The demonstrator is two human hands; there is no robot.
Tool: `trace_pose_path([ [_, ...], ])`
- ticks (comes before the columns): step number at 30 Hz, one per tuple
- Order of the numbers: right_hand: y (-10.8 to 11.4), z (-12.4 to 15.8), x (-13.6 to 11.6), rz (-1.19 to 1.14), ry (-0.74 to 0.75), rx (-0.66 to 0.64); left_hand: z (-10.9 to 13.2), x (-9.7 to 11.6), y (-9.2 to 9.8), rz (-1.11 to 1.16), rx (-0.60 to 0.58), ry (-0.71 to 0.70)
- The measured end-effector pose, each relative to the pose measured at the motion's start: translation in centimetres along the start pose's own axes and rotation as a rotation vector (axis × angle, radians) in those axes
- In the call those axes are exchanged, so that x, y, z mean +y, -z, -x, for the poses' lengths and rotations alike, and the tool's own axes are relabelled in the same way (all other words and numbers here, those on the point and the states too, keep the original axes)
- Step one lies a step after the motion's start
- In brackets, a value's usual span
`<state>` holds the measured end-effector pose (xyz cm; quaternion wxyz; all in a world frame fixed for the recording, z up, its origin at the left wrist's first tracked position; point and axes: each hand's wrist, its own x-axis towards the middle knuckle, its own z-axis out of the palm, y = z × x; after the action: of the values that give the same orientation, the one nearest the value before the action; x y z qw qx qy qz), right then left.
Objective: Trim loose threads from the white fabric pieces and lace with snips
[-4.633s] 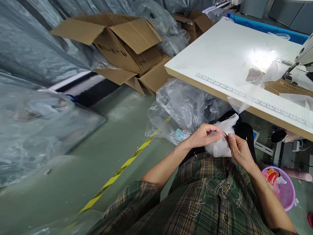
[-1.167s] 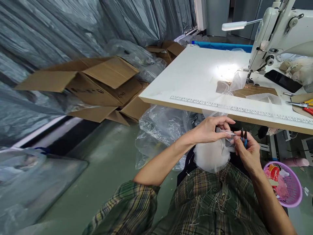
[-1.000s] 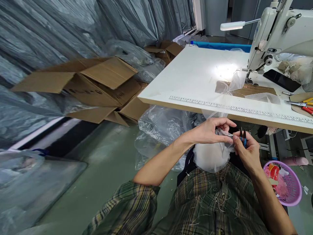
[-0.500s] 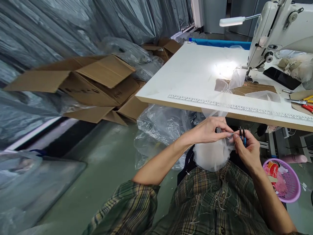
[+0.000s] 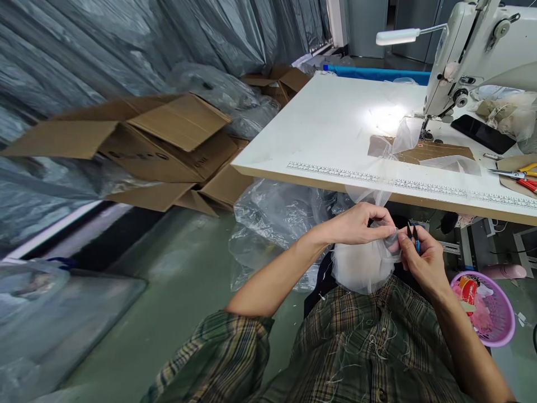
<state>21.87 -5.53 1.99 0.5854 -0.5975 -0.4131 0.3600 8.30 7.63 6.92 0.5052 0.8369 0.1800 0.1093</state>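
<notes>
1. The largest thing by you is the white table (image 5: 302,134), ruler marks printed along its near edge; take it as the landmark.
2. Left of the table lies an open cardboard box (image 5: 168,134).
3. Upon the table, toward its right, stands the sewing machine (image 5: 478,50), with sheer cloth by its needle and a strip of it draped over the near edge.
4. On the floor to the right, on your side of the table, sits a purple basket (image 5: 507,322).
5. Your sheer white fabric (image 5: 363,266) is bunched in your lap, just below the table's near edge; whether it joins that strip you cannot tell from here. It should handle light, soft and limp — perhaps slippery, and easy to snag or nick. Pinch it flat near an edge, fingers close together, rather than by the loose bulk.
6. Your left hand (image 5: 363,224), just below the table edge, pinches a fold of it between thumb and fingers.
7. Your right hand (image 5: 423,254) is beside it — thumb and forefinger at the cloth, other fingers curled around the small snips (image 5: 417,244), blades pointing up toward the table.
</notes>
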Motion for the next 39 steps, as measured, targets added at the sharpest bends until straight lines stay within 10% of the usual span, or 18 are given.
trace_pose_path([
  [22,0.9,-0.6,-0.2,0.345,0.168,-0.131,0.0,0.3,0.8,0.04,-0.159,0.041],
  [31,-0.1,0.0,0.8,0.126,0.072,-0.095,0.5,0.6,-0.1,-0.07,-0.077,0.035],
  [34,0.0,0.1,0.3,0.093,0.064,-0.134,1.5,0.4,-0.6,-0.1,0.104,-0.135],
  [39,0.3,0.5,0.2,0.051,0.003,-0.195,3.5,-3.0,-2.1,-0.08,0.813,-0.076],
])
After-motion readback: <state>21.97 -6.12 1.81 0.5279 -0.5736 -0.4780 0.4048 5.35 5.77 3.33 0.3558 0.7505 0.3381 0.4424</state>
